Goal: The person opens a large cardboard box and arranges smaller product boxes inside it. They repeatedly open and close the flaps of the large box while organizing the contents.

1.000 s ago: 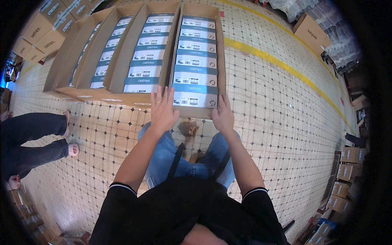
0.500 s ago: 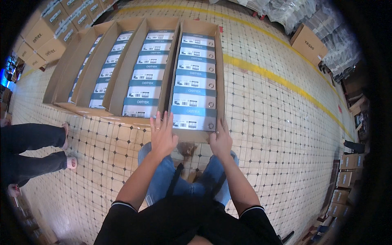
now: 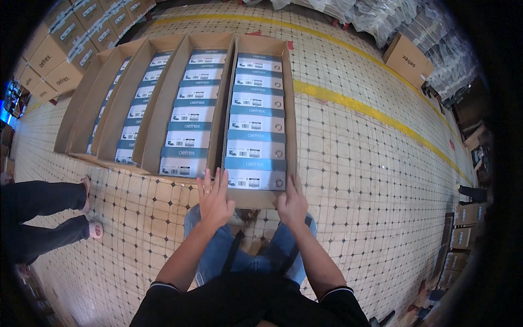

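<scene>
- Left hand [image 3: 214, 200] and right hand [image 3: 292, 203], fingers spread flat, press the carton's [image 3: 260, 197] near end.
- Uneven pressure could skew it against the left carton [image 3: 155, 147].

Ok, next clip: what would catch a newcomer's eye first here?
The row of long open cardboard cartons on the tiled floor, each packed with white and blue shoe boxes, fills the upper middle. The left hand and right hand rest flat at the near end of the rightmost carton. A yellow floor line runs diagonally to the right, and another person's legs show at the left edge.
</scene>
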Demonstrator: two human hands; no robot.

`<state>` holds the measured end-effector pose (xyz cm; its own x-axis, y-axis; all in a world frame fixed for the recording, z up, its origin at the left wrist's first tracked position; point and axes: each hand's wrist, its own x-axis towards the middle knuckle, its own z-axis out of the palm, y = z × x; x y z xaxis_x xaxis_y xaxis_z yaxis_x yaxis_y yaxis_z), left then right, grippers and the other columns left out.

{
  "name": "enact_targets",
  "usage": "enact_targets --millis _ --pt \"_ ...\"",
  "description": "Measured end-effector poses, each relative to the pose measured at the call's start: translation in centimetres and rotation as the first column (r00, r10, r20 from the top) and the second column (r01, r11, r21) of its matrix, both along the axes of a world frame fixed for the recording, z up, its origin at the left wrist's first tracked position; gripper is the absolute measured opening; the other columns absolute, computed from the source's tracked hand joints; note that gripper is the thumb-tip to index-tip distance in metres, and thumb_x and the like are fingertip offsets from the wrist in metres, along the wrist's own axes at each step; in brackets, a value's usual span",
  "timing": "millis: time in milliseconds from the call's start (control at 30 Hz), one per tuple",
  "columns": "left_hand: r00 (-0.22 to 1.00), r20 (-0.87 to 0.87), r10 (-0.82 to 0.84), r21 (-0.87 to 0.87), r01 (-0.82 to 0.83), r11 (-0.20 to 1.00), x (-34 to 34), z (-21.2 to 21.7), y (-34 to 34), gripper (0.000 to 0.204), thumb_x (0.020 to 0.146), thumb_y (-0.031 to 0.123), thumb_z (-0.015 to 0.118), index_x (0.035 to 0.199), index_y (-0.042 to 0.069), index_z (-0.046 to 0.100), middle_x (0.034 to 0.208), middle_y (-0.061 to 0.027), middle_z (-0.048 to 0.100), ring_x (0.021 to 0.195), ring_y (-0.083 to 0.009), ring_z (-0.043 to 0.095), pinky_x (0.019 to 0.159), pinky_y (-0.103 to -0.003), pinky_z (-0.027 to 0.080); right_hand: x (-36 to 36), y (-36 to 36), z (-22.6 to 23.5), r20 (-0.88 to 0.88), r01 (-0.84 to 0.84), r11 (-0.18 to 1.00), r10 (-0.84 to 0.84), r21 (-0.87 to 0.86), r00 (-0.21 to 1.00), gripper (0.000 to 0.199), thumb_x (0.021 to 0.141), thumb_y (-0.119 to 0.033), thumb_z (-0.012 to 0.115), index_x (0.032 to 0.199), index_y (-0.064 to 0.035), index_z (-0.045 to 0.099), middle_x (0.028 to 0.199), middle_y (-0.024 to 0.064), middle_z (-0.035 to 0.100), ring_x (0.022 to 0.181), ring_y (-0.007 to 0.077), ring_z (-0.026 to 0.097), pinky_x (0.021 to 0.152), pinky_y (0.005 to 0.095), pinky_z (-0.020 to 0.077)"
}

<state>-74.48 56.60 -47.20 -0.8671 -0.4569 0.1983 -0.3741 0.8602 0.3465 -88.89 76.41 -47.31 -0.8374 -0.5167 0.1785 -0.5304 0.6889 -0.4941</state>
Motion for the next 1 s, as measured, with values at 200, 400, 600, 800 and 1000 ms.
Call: enact_targets --millis 200,400,600,800,1000 --pt "1.000 0.006 0.007 0.026 -0.007 1.000 -0.1 0.2 0.1 0.079 0.075 0.020 0.054 0.150 0.002 0.037 0.152 -0.0227 0.039 0.148 -0.0442 0.018 0.119 -0.060 0.005 0.1 0.0 -0.1 0.015 0.012 1.000 -0.012 0.013 1.000 0.058 0.082 -0.018 0.054 0.137 -0.0025 0.055 0.151 0.0203 0.042 0.086 0.0353 0.069 0.074 0.0413 0.0561" --pt "1.000 -0.021 0.007 0.015 -0.007 1.000 0.0 -0.1 0.1 0.076 0.075 0.020 0.055 0.148 0.003 0.042 0.152 -0.0220 0.040 0.147 -0.0436 0.019 0.119 -0.061 0.005 0.1 0.0 -0.1 -0.017 -0.003 1.000 0.003 -0.015 1.000 0.058 0.081 -0.017 0.055 0.137 -0.0033 0.055 0.150 0.0212 0.043 0.086 0.0358 0.069 0.074 0.0422 0.0558" --pt "0.999 -0.032 0.013 0.038 -0.012 0.999 -0.1 -0.4 0.1 0.075 0.075 0.021 0.055 0.147 0.004 0.043 0.152 -0.0215 0.041 0.147 -0.0432 0.019 0.119 -0.061 0.004 0.0 -0.1 0.1 -0.001 -0.005 1.000 0.005 -0.002 1.000 0.056 0.081 -0.016 0.054 0.135 -0.0023 0.057 0.148 0.0224 0.045 0.089 0.0357 0.068 0.075 0.0419 0.0552" --pt "0.999 -0.045 -0.002 0.036 0.004 0.999 0.0 -0.8 0.0 0.076 0.075 0.021 0.054 0.148 0.004 0.042 0.151 -0.0216 0.042 0.146 -0.0453 0.020 0.118 -0.063 0.004 -0.1 -0.1 0.1 0.005 -0.010 1.000 0.010 0.004 1.000 0.055 0.081 -0.016 0.053 0.134 -0.0026 0.058 0.148 0.0225 0.045 0.089 0.0359 0.068 0.077 0.0426 0.0546" --pt "0.990 -0.136 -0.021 -0.009 0.020 1.000 0.0 -1.1 -0.1 0.071 0.078 0.019 0.052 0.147 0.007 0.045 0.148 -0.0215 0.046 0.145 -0.0454 0.025 0.118 -0.063 0.005 0.0 -0.2 0.2 -0.005 0.009 1.000 -0.009 0.009 1.000 0.053 0.083 -0.019 0.053 0.133 -0.0049 0.060 0.147 0.0224 0.046 0.092 0.0362 0.068 0.078 0.0431 0.0543"
